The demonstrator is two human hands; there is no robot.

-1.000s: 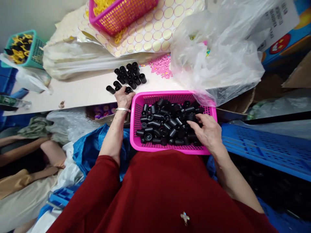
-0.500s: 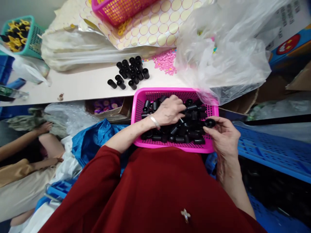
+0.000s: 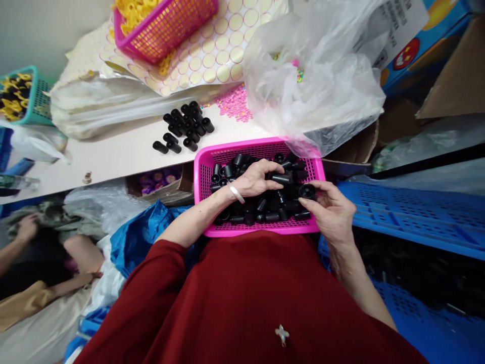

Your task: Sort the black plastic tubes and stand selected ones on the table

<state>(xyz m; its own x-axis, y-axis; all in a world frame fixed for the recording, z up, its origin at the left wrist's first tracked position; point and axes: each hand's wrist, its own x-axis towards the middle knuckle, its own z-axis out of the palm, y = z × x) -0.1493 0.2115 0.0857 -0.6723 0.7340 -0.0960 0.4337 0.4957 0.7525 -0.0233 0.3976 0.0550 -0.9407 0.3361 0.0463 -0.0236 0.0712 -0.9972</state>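
Note:
A pink plastic basket [image 3: 202, 174] full of short black tubes [image 3: 261, 205] rests on my lap against the table edge. My left hand [image 3: 255, 179] reaches into the pile, its fingers curled round one black tube [image 3: 282, 178]. At the basket's right side my right hand [image 3: 331, 212] pinches another black tube [image 3: 306, 191], open end facing up. A cluster of several black tubes [image 3: 184, 126] lies on the white table [image 3: 113, 151] beyond the basket.
Behind are pink beads [image 3: 233, 101], a big clear plastic bag [image 3: 314, 86], a sheet of round stickers [image 3: 212, 50], a pink basket of yellow parts [image 3: 162, 23] and a teal basket [image 3: 22, 96]. Blue crates [image 3: 413, 212] sit at right. Another person [image 3: 38, 253] sits at left.
My left hand left the tubes on the table and went into the basket, closing on a tube. My right hand lifted a tube out of the pile.

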